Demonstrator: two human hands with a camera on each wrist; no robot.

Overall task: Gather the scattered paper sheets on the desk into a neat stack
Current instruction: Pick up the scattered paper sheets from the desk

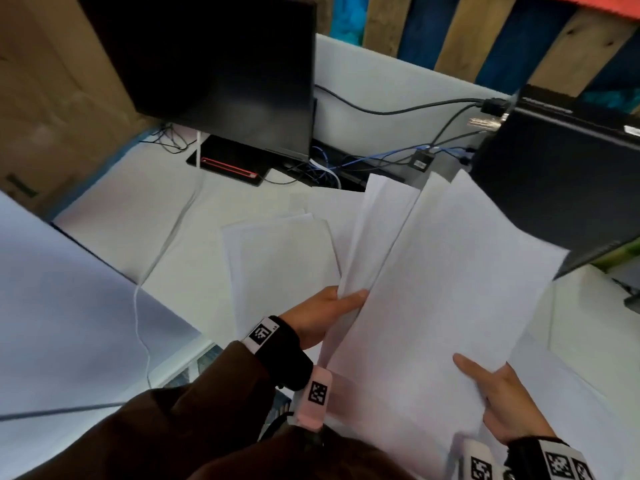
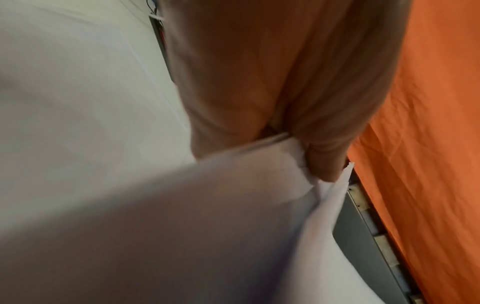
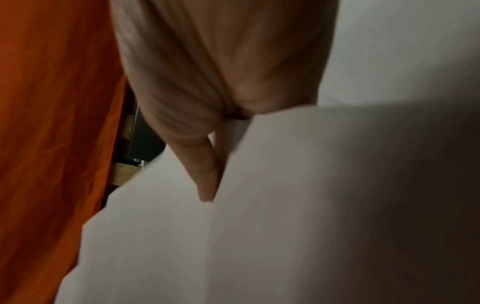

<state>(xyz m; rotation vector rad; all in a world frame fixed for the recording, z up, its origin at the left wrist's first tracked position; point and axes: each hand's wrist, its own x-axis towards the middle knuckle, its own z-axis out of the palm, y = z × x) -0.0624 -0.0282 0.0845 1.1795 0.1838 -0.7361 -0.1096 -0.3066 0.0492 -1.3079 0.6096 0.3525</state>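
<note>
Both hands hold white paper sheets (image 1: 446, 289) lifted off the desk, fanned apart and tilted up toward the monitor. My left hand (image 1: 329, 313) pinches their left edge, thumb on top. In the left wrist view the thumb (image 2: 324, 162) presses into the paper sheets (image 2: 233, 205). My right hand (image 1: 498, 400) grips the lower right corner, thumb lying on the top sheet. The right wrist view shows that thumb (image 3: 205, 176) flat on the paper sheets (image 3: 259, 236). More sheets (image 1: 280, 258) lie flat on the white desk (image 1: 138, 209), left of the held ones.
A black monitor (image 1: 221, 71) stands at the back, with a tangle of cables (image 1: 346, 164) behind it. A black computer case (image 1: 561, 181) sits at the right. A white cable (image 1: 142, 323) runs down the desk's left side. A large white sheet (image 1: 59, 306) covers the near left.
</note>
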